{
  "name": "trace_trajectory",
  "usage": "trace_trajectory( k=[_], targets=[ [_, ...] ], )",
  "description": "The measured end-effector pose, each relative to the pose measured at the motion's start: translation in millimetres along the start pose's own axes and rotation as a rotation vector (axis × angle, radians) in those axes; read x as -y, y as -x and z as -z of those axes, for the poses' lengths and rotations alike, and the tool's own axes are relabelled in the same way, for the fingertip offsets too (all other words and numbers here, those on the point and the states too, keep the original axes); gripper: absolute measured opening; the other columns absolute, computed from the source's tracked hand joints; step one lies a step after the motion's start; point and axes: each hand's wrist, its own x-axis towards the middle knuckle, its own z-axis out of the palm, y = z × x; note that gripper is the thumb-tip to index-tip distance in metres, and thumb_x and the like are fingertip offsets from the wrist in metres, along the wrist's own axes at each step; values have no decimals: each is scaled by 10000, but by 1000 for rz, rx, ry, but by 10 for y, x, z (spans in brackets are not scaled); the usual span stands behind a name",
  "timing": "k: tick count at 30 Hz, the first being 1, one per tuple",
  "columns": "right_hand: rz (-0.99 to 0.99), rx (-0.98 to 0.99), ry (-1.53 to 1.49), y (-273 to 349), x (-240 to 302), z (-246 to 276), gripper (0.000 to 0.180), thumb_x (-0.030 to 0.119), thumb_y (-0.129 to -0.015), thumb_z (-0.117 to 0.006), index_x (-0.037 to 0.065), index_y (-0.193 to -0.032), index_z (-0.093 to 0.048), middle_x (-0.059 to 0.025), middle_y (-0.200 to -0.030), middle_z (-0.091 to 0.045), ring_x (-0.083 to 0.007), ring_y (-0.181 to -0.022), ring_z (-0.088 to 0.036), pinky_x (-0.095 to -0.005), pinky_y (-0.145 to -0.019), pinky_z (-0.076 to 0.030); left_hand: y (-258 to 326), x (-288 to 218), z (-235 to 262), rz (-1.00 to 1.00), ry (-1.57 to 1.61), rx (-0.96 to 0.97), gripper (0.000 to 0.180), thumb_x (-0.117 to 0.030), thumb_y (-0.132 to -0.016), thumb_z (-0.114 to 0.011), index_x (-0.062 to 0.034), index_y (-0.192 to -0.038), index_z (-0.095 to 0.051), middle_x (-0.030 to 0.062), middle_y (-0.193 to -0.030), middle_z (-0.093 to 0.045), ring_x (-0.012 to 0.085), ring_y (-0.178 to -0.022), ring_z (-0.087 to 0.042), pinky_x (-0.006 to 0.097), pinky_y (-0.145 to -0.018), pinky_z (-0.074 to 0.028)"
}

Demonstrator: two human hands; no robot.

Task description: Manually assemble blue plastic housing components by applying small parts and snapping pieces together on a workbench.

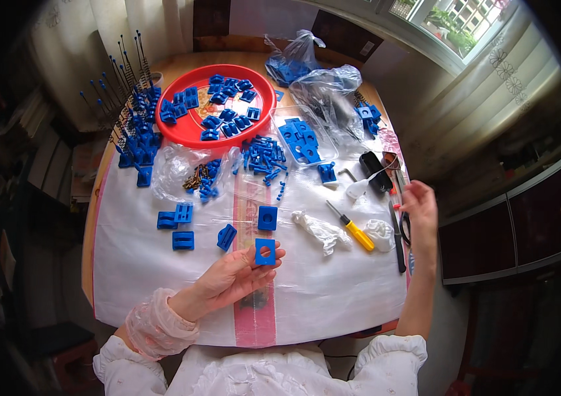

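My left hand [231, 280] holds a blue square plastic piece with a round hole [265, 252] by its edges, low over the middle of the table. Just beyond it lies a similar blue square block [267, 218]. Left of these rest a tilted blue block [226, 237] and a small group of blue blocks [183, 240]. At the table's right edge my right hand [421, 206] hovers over black-handled scissors [405, 228] and other slim tools, its fingers loosely bent and apart. No object shows in that hand.
A red round tray [169, 135] bears several blue parts. Blue pieces with springs and rods [138, 142] crowd the left edge. Blue pegs [264, 157], a clear plastic container [328, 142], plastic bags [323, 82], a yellow screwdriver [359, 235] and crumpled white material [323, 231] lie about.
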Motion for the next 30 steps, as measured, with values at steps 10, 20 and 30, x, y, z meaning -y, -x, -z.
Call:
trace_trajectory(
  k=[10, 20, 30],
  targets=[
    [256, 92, 638, -149, -591, -536, 408, 119, -720, -788, 1, -1070, -615, -90, -1039, -584, -243, -957, -545, -343, -850, -451, -12, 10, 33, -29, 14, -5, 487, -241, -1004, -536, 33, -1383, -403, 109, -1270, -522, 183, -1152, -568, 303, -994, -519],
    [140, 128, 366, -153, -477, -588, 208, 72, -825, -714, 12, -955, -563, -80, -1070, -657, -175, -952, -573, -331, -864, -435, -31, 5, 56, -42, 44, -5, 443, -221, -1023, -504, 22, -1383, -414, 96, -1222, -561, 174, -1166, -565, 286, -1006, -505],
    [-74, 411, -226, 418, -80, -798, 151, 50, -938, -600, -5, -1057, -526, -139, -1025, -673, -149, -931, -630, -278, -843, -489, -41, -43, 48, -128, 81, -38, 444, -291, -1010, -531, -1, -1340, -468, 75, -1221, -554, 150, -1146, -554, 273, -1000, -492]
  ],
)
